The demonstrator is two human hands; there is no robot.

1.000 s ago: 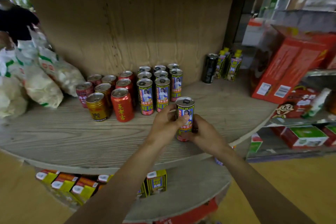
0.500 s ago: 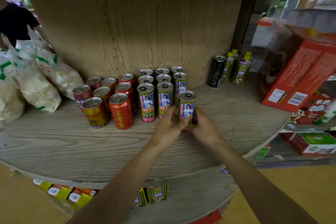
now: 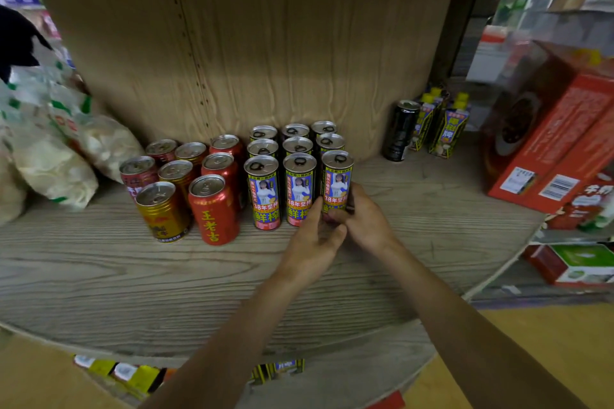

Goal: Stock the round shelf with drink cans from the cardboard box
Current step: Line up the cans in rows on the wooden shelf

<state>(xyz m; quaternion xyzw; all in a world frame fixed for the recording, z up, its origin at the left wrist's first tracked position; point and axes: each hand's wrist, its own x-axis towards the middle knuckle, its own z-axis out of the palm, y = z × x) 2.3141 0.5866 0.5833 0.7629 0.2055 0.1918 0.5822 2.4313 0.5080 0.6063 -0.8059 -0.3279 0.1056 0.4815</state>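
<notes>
Bare shelf board [image 3: 99, 276] open before me, slim cans [image 3: 264, 191] and red cans [image 3: 214, 209] crowding left, black can [image 3: 400, 129] well right, clear between.

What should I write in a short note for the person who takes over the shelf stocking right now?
Left hand and right hand: both grip the base of one tall can, standing upright at the right end of the front row.
Tall cans: now three rows of three on the round shelf, in front of the wooden back wall, beside the red cans and gold cans.
Done: this can is in line with its row.
Left: let go and fetch more cans. The cardboard box is out of view, so the number left is unknown.
</notes>
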